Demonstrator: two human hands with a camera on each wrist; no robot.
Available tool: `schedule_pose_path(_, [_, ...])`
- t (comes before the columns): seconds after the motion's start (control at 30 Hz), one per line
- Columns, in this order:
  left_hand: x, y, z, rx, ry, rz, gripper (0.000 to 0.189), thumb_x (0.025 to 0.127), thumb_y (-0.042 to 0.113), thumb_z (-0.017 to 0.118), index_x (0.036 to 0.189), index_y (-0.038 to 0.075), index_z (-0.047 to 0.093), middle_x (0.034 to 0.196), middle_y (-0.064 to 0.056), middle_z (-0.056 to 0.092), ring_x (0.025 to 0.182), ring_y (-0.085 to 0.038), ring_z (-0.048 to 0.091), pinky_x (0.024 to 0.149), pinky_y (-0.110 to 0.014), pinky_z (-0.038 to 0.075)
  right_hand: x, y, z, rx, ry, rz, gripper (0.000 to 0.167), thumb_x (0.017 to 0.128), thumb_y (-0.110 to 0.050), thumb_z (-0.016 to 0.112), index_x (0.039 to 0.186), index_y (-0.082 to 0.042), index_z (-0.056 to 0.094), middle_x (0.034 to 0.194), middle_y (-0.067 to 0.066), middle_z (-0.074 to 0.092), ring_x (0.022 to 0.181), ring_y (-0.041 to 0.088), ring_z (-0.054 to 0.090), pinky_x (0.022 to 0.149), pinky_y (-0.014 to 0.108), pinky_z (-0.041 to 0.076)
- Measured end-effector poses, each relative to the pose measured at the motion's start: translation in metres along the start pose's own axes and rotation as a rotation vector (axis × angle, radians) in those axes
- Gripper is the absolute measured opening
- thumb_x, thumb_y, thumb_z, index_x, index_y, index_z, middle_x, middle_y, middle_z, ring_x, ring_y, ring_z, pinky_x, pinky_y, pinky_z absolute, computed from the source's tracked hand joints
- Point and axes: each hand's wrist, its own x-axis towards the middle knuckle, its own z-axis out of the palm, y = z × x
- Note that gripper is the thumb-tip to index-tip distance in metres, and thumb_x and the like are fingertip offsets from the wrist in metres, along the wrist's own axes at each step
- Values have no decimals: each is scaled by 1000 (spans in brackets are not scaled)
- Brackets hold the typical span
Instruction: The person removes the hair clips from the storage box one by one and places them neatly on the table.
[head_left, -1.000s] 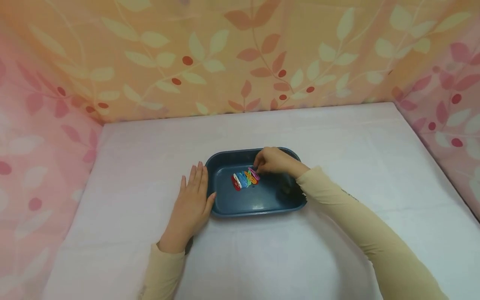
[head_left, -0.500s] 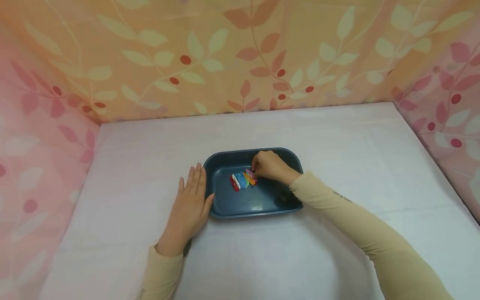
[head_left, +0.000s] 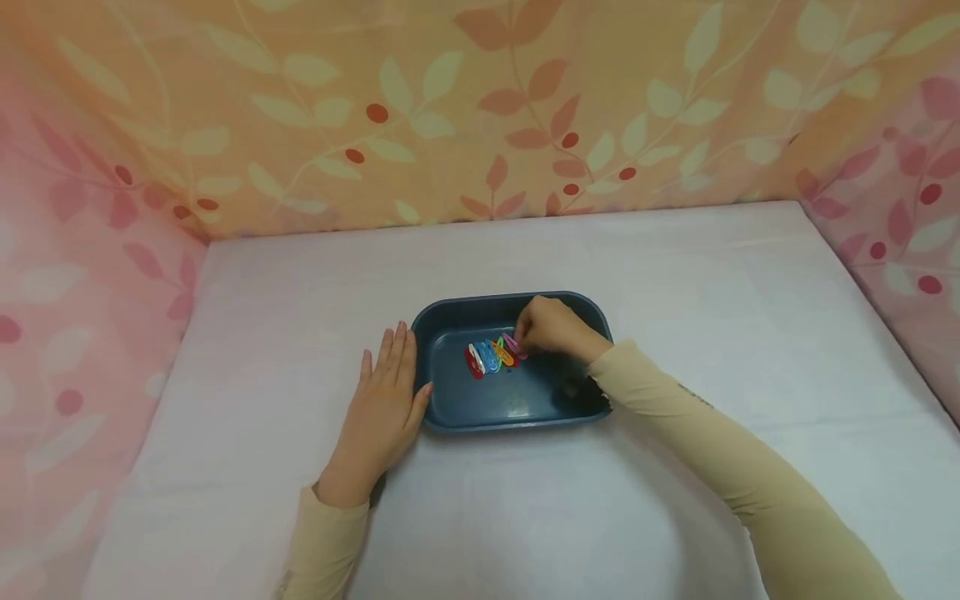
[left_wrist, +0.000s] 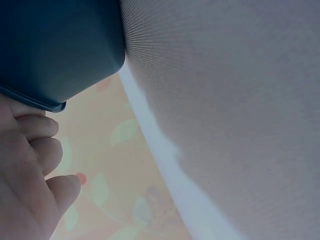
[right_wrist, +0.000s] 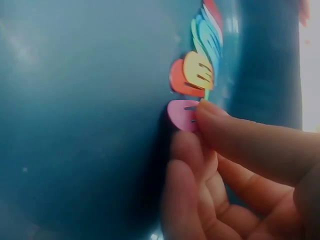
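Note:
A dark blue tray stands on the white cloth. Inside it lies a row of colourful snap hair clips, overlapping side by side. My right hand reaches into the tray and pinches a pink hair clip between thumb and fingers at the row's right end. Close to that one, a yellow clip overlaps an orange-red clip, with blue clips beyond. The left hand rests with straight fingers along the tray's left rim; in the left wrist view its fingers touch the rim.
White cloth covers the table around the tray. Behind it hangs a yellow-orange leaf-patterned curtain, with pink patterned cloth at the left and right sides.
The right hand dips slightly toward the row's right end, then sits a little farther right, still with the pink clip. The left hand stays at the rim.

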Motion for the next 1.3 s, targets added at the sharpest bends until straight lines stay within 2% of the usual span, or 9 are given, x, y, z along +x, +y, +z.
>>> schedule_pose_path(0.27, [1,1,0,-5,-4,-7,67,96,28,46,146,-7,20,155,-19,12,142,-34,10,111,-55,9,-5,2,-6,62,-33,8,6,81,-6,68,77,-4,72,70,1,66,65,14,56,64,28,49])
schedule_pose_path(0.43, [0,2,0,-17,-23,-23,66,96,27,45,147,-6,19,156,-17,11,143,-31,7,111,-54,7,-11,5,-9,106,-46,-7,7,83,-8,66,79,-4,70,72,1,66,67,14,57,66,28,50])
schedule_pose_path(0.63, [0,2,0,-25,-20,-30,65,96,25,45,147,-6,18,156,-16,10,144,-30,5,112,-53,7,-20,7,-14,259,-14,-52,9,85,-3,62,81,1,68,72,5,65,65,16,58,64,29,51])
schedule_pose_path(0.73, [0,2,1,-25,-18,-31,65,96,26,44,147,-6,18,156,-16,10,144,-29,4,112,-53,6,-23,10,-14,342,11,-58,9,85,-1,60,84,4,68,75,7,66,67,18,59,66,29,52])
schedule_pose_path(1.0, [0,2,1,-30,-4,-30,65,96,24,44,147,-6,18,156,-15,11,144,-29,4,112,-53,6,-41,17,-21,522,122,-89,14,87,-6,64,91,8,67,80,12,68,78,33,63,72,32,54])
schedule_pose_path(1.13, [0,2,1,-36,0,-27,64,96,23,45,147,-6,19,156,-16,12,144,-29,5,112,-53,6,-53,23,-27,590,197,-99,15,88,-2,61,94,11,65,82,14,68,78,28,65,72,30,54])
schedule_pose_path(1.3, [0,1,2,-36,13,-18,64,95,22,44,147,-6,20,156,-16,13,143,-30,7,111,-53,7,-62,32,-34,635,238,-119,17,89,-1,60,98,14,63,84,13,68,77,20,66,74,28,54])
